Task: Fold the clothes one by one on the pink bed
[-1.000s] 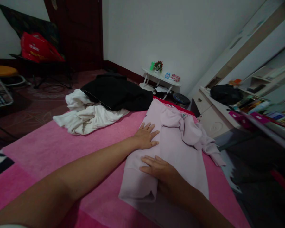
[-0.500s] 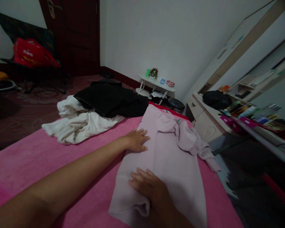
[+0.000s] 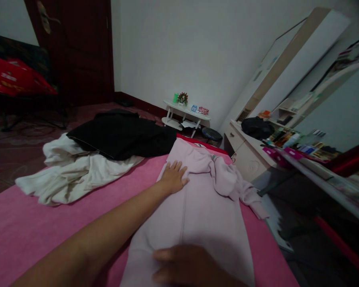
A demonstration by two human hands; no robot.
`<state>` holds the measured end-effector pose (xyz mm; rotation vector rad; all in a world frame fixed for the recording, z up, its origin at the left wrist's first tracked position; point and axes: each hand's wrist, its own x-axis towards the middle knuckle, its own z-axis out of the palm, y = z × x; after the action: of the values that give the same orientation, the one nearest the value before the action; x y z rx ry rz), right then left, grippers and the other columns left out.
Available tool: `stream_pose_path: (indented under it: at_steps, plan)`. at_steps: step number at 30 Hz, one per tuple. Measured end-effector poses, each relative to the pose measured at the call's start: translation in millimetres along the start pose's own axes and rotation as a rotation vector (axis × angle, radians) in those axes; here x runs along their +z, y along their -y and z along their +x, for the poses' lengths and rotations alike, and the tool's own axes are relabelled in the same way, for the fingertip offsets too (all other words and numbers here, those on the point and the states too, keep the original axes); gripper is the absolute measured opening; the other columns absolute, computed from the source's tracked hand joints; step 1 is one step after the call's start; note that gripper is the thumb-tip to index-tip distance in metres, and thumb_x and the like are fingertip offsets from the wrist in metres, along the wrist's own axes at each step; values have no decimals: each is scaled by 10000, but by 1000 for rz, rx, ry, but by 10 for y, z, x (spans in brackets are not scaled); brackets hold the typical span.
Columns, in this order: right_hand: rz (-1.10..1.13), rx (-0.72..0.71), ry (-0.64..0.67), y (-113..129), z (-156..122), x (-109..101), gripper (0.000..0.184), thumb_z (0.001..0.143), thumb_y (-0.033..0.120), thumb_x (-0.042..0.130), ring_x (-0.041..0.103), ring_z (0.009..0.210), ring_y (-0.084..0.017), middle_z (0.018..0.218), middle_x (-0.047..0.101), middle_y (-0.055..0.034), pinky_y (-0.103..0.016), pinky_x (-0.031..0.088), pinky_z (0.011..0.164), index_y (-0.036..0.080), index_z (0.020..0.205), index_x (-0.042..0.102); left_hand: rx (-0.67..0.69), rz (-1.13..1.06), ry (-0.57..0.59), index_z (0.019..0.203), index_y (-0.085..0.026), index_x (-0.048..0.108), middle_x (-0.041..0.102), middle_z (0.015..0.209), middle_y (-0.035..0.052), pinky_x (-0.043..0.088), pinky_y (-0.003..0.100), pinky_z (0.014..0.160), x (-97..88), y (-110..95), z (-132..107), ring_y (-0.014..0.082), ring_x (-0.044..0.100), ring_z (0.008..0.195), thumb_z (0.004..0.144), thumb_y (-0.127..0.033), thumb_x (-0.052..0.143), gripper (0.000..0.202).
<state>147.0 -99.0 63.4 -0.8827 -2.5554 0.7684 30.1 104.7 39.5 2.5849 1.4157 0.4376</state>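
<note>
A pale pink garment (image 3: 197, 207) lies lengthwise on the pink bedspread (image 3: 48, 227), its sleeve bunched at the far right. My left hand (image 3: 174, 177) rests flat on the garment's far left edge, fingers stretched out. My right hand (image 3: 191, 266) lies on the near end of the same garment at the bottom of the view. Its fingers look partly curled against the cloth, and the dim light blurs them.
A cream garment (image 3: 68, 175) and a black garment (image 3: 122, 135) lie heaped at the bed's far left. Beyond the bed stand a small white table (image 3: 187, 113), a cluttered dresser (image 3: 257, 147) with a mirror (image 3: 323, 87), and a dark door (image 3: 77, 52).
The view has swung right and tilted. My left hand slid farther up the garment's left edge. My right hand drew back toward the near end.
</note>
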Motion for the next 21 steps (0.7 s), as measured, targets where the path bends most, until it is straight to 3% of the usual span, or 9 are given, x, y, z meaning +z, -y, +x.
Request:
stream_pose_path:
  at_steps: [2,4,7,9,12,14,16,18,21]
  plan:
    - [60,189,-216,-95,-44,-426,323,860,366,617,655,1058,-191,1145,700,-21,-305,520,936,307,1176,647,14,10,-17,1447,-248,355,258,1550,112,110,554,1125,110,64,17,330,185,1429,935,-572,284,610]
    - [32,368,-481,-342,-94,-872,174,864,317,575,676,995,-208,1028,733,-30,-350,532,910,277,949,721,16,15,-40,1444,-270,367,266,1550,97,100,549,1126,157,88,4,327,186,1429,935,-583,272,605]
    - [-88,628,-946,-958,-196,-1406,310,823,285,534,614,1117,-252,1197,657,-100,-432,477,972,208,1099,654,13,16,-49,1442,-273,375,278,1546,90,97,537,1131,146,78,-20,318,192,1429,934,-585,270,605]
    - [-192,761,-950,-1390,-273,-1605,496,746,255,583,601,1129,-263,1290,590,-143,-427,464,974,163,1233,570,11,13,-48,1443,-267,378,277,1546,97,99,535,1132,128,71,-25,319,189,1430,934,-584,272,609]
    - [-268,821,-727,-1813,-344,-1708,677,650,296,693,609,1107,-268,1246,615,-159,-380,473,935,124,1283,523,14,7,-38,1446,-276,370,268,1550,93,98,541,1131,133,84,-18,320,179,1432,933,-589,271,610]
    - [-264,865,-551,-1902,-350,-1748,541,628,350,726,666,947,-267,1035,703,-130,-347,505,824,121,1110,642,17,5,-42,1449,-288,362,260,1553,86,96,544,1132,154,103,-8,316,176,1434,933,-594,270,607]
    - [-295,942,-496,-1880,-344,-1856,354,619,375,736,672,768,-251,815,717,-87,-322,499,694,150,890,709,25,3,-45,1450,-291,359,256,1554,89,97,549,1131,175,120,1,318,175,1434,932,-600,270,610]
    - [-363,1011,-682,-1804,-343,-2062,260,603,357,742,632,643,-230,679,682,-64,-307,457,589,166,777,713,31,-1,-46,1449,-288,364,260,1552,94,99,555,1129,187,125,4,323,175,1433,932,-603,272,612]
    - [-440,996,-1066,-1625,-329,-2456,288,630,343,714,575,577,-204,682,665,-95,-303,399,517,122,813,706,25,-10,-59,1440,-285,387,269,1548,97,97,556,1130,188,114,-1,333,187,1429,931,-588,300,599]
